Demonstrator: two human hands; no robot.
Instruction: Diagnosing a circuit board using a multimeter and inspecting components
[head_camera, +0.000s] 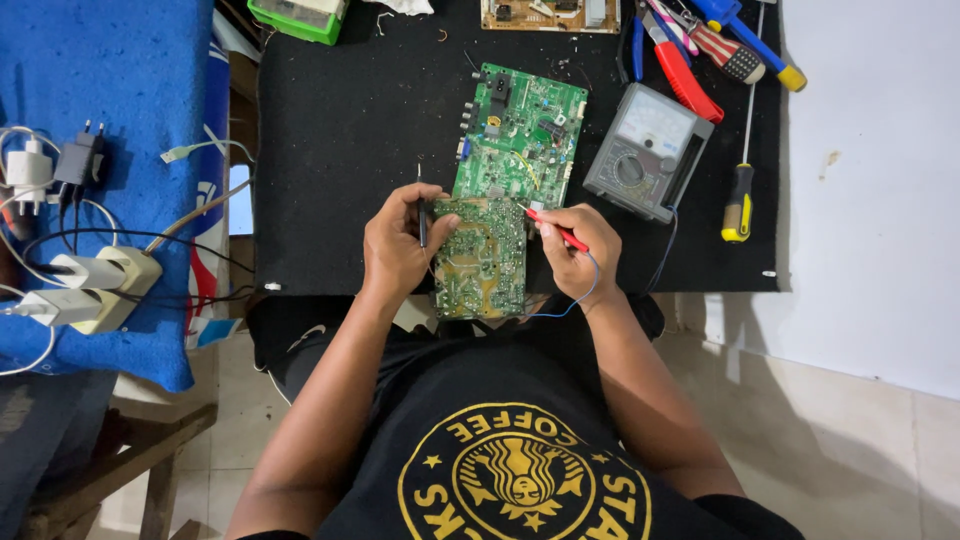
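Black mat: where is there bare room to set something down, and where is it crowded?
The black mat is bare on its left side, between the green tray and the left hand. A narrower bare strip lies right of the multimeter, below the yellow-handled screwdriver. The top right is crowded with pliers; the centre holds the green circuit board.

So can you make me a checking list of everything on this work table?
Surface: black mat.
Job's things: small yellow-green circuit board held up, larger green circuit board beyond, grey needle-dial meter.
Clutter: red-handled pliers, yellow-handled screwdriver.
Grippers: left hand pinches black probe; right hand pinches red probe.
Cables: blue lead, white chargers on blue cloth.
Surroundings: tiled floor.
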